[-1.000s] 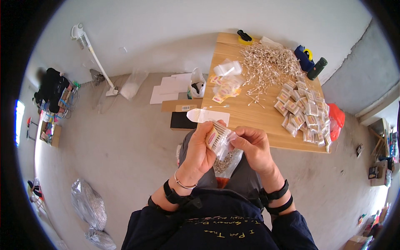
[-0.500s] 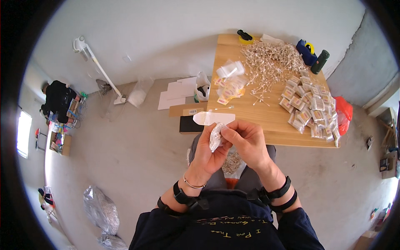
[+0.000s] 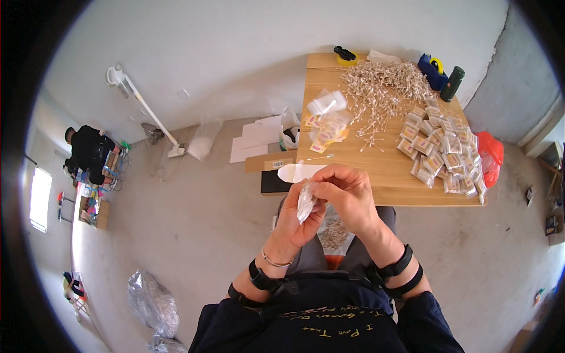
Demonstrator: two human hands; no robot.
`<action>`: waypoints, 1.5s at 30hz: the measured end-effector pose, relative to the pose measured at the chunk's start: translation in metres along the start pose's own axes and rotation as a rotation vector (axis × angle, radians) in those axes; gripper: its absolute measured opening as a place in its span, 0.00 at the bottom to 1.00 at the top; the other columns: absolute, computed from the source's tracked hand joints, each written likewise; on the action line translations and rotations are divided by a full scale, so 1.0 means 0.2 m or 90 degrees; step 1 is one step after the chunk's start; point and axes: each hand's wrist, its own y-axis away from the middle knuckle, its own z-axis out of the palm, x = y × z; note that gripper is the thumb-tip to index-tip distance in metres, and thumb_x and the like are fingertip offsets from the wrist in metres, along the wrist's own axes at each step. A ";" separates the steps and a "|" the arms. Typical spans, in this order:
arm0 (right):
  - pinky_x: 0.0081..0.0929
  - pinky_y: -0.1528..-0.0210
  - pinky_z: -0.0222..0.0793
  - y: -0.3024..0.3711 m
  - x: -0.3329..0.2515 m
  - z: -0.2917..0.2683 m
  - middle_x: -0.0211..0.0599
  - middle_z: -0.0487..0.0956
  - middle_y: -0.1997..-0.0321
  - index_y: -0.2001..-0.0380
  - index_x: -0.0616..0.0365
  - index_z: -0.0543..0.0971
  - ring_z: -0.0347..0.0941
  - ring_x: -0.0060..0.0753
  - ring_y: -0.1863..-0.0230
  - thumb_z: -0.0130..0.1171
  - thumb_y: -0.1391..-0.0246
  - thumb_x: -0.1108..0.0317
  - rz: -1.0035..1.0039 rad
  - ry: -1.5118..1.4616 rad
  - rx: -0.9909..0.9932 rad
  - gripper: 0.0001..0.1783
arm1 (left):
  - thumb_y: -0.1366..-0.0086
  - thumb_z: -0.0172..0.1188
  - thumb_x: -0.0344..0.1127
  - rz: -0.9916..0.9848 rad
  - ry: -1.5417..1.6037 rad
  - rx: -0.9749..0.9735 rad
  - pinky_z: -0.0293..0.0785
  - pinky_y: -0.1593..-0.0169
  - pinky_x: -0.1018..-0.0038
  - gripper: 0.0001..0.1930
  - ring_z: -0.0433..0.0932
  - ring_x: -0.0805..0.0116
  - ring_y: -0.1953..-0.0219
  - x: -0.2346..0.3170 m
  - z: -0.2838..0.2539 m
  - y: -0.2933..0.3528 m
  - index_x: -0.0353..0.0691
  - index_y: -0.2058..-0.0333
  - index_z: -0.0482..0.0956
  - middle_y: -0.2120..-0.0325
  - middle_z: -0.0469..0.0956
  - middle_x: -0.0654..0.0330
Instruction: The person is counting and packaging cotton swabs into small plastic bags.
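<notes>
My left hand [image 3: 298, 220] holds a small clear packet [image 3: 305, 205] above my lap [image 3: 306, 259], and my right hand [image 3: 348, 197] pinches its upper end; its contents I can't quite make out. Loose cotton swabs [image 3: 385, 82] and filled packets [image 3: 444, 146] lie heaped on the desk [image 3: 385, 176].

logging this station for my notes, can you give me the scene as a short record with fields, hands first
left grip: closed around a small clear packet
right grip: thumb and fingers at the packet's upper end
packet contents: cannot tell
table: wooden, ahead and to the right
loose on table: pile of cotton swabs
packed on table: heap of filled packets, right side
table's far right corner: dark green bottle, blue tape dispenser
by the wall: white stick vacuum
background: person in black, far left
</notes>
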 end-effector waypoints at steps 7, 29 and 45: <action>0.16 0.71 0.67 -0.01 -0.01 -0.01 0.32 0.78 0.76 0.74 0.64 0.78 0.72 0.18 0.75 0.56 0.53 0.78 0.038 -0.043 -0.012 0.03 | 0.34 0.50 0.37 -0.002 -0.010 0.003 0.70 0.73 0.83 0.10 0.72 0.76 0.74 -0.01 0.02 0.00 0.35 0.64 0.72 0.75 0.74 0.63; 0.14 0.69 0.67 0.06 0.10 0.04 0.28 0.73 0.72 0.71 0.62 0.71 0.69 0.15 0.72 0.61 0.54 0.79 -0.201 -0.011 0.082 0.08 | 0.33 0.47 0.38 0.089 -0.059 0.045 0.76 0.54 0.74 0.14 0.78 0.67 0.60 0.02 0.01 0.00 0.32 0.56 0.70 0.58 0.75 0.55; 0.17 0.64 0.68 0.16 0.12 -0.05 0.30 0.76 0.67 0.64 0.64 0.74 0.70 0.18 0.69 0.58 0.49 0.78 -0.084 -0.066 0.127 0.08 | 0.40 0.57 0.25 0.710 -0.721 0.127 0.68 0.67 0.85 0.08 0.70 0.82 0.72 -0.05 0.14 0.08 0.38 0.67 0.65 0.72 0.71 0.65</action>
